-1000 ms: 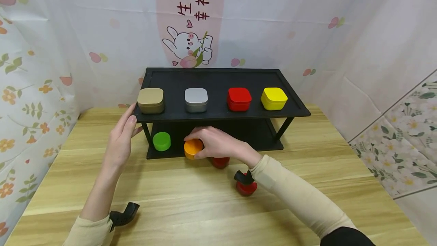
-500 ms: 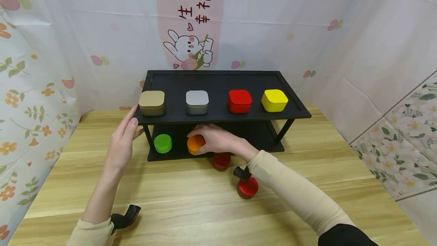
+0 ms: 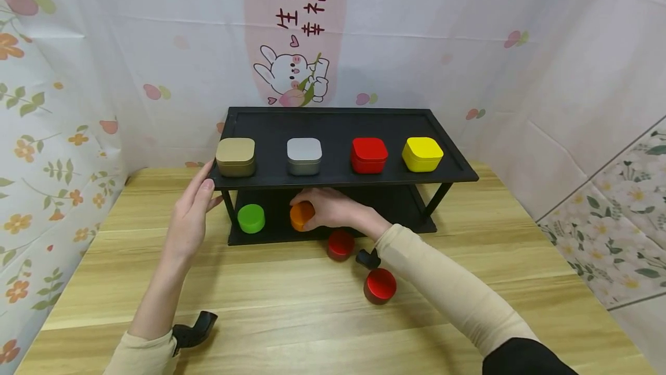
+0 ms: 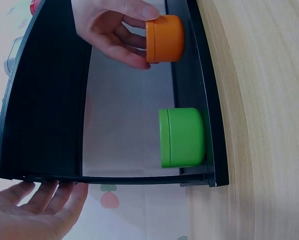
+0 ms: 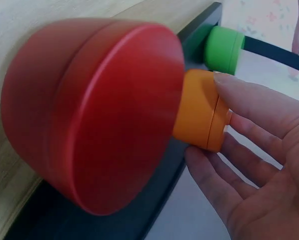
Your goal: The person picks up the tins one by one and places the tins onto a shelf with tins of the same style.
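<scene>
An orange round tin (image 3: pixel 302 216) is pinched between the thumb and fingers of my right hand (image 3: pixel 333 208), low over the bottom shelf of a black two-tier rack (image 3: pixel 333 118). In the left wrist view, the orange tin (image 4: pixel 164 39) is at the shelf surface, its lid seam showing. My left hand (image 3: pixel 191 213) grips the left end of the rack's top shelf, thumb above and fingers under the edge. To the left of the orange tin stands a green round tin (image 3: pixel 251 219) on the bottom shelf.
On the top shelf sit square tins: gold (image 3: pixel 236 157), silver (image 3: pixel 304 156), red (image 3: pixel 369 155) and yellow (image 3: pixel 422 154). Two red round tins, one nearer the rack (image 3: pixel 340 245) and another (image 3: pixel 380 286), stand on the wooden table below my right forearm. A patterned cloth hangs behind.
My right hand has moved the orange tin back from the shelf's front edge, further onto the bottom shelf. The left hand keeps its hold on the rack. The head view has shifted slightly.
</scene>
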Available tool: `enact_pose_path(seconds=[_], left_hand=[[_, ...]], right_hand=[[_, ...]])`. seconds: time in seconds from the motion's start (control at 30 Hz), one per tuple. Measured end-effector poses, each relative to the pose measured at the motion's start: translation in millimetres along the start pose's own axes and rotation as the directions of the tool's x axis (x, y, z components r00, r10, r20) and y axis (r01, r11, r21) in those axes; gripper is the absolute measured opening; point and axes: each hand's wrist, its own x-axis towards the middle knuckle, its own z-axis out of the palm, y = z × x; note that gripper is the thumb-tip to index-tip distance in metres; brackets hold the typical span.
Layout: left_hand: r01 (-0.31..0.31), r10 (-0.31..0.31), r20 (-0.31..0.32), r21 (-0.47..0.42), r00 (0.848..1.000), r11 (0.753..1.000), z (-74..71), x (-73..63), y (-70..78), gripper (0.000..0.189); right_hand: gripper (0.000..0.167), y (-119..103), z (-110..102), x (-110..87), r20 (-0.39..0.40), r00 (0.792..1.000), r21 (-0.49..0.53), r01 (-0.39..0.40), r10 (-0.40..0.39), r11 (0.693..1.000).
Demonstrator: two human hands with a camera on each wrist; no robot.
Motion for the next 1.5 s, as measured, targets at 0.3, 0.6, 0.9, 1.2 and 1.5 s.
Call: enact_pose_path(seconds=[0.3, 0.6, 0.9, 1.2, 1.5], left_hand=[[-0.011, 0.011, 0.006, 0.002, 1.000, 1.000, 2.4, 0.0, 1.0, 0.053], [-0.021, 0.021, 0.006, 0.010, 1.000, 1.000, 3.7, 0.8, 1.4, 0.053], [-0.013, 0.013, 0.003, 0.012, 1.000, 1.000, 3.8, 1.5, 2.3, 0.053], [-0.015, 0.015, 0.005, 0.010, 1.000, 1.000, 3.9, 0.7, 3.0, 0.053], [0.001, -0.001, -0.002, 0.000, 1.000, 1.000, 1.2, -0.2, 0.6, 0.053]], right_hand=[[0.053, 8, 4, 5.0, 0.006, 0.999, -0.003, -0.035, 0.035, 0.999], [0.054, 10, 3, 5.7, 0.011, 0.999, 0.026, -0.036, 0.036, 0.999], [0.063, 15, 1, 4.9, 0.023, 1.000, 0.074, -0.021, 0.019, 0.997], [0.066, 23, -3, -6.0, 0.009, 1.000, 0.144, -0.029, 0.028, 0.989], [0.062, 30, -6, -20.3, -0.026, 1.000, 0.135, 0.009, -0.005, 0.991]])
